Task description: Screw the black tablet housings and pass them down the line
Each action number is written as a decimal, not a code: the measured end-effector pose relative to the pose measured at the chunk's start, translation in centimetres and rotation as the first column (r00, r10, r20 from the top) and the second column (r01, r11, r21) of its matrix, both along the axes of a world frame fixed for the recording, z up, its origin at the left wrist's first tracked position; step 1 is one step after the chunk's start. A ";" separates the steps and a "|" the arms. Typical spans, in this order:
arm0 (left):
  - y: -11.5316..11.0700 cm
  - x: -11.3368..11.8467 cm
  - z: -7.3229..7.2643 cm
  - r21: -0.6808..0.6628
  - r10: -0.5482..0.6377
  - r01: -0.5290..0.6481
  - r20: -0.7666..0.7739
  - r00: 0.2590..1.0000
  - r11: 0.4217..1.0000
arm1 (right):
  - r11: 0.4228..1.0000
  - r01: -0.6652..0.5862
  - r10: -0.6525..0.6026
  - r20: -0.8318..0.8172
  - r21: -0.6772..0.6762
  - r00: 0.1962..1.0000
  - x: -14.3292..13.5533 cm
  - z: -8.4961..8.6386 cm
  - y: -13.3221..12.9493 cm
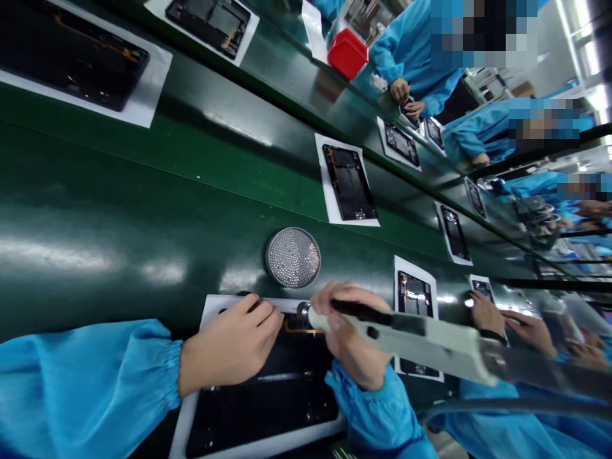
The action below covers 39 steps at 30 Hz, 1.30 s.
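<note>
My right hand (356, 331) wraps round a pale electric screwdriver (430, 338) with a black lever. Its metal nose points left, at the upper edge of a black tablet housing (268, 408). Over the top left of that housing rests my left hand (234, 347), its fingers bent and close together near the driver's nose; whatever the fingertips grip is hidden. An orange flex cable (302, 330) shows between the two hands. The housing lies on a white sheet (189, 417). Just beyond the hands sits a round metal dish (292, 257) with a dotted plate of small holes.
Other black housings (350, 183) on white sheets lie along the green bench (119, 210) and the strip behind. A red bin (348, 53) stands at the back. Co-workers in blue sleeves work opposite, and another person's hands (488, 313) are at right. A cable (516, 408) trails at lower right.
</note>
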<state>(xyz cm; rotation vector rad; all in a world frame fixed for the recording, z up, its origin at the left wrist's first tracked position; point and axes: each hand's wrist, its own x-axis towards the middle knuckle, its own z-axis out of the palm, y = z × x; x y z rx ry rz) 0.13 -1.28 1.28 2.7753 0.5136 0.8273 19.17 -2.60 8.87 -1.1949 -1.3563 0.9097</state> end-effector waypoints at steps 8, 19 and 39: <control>-0.2 -0.2 -0.6 -0.061 -0.011 0.011 0.011 1.000 0.998 | 0.931 0.365 -0.365 -0.031 -0.002 0.930 0.3 -0.4 5.5; -1.2 0.0 -0.1 -0.172 0.043 -0.051 -0.052 0.998 0.984 | 0.939 0.343 -0.342 0.031 -0.024 0.939 0.4 -1.5 5.4; -0.9 -0.1 0.3 -0.262 0.094 -0.074 0.064 0.993 0.962 | 0.966 0.234 -0.230 -0.047 0.110 0.972 0.1 1.5 3.4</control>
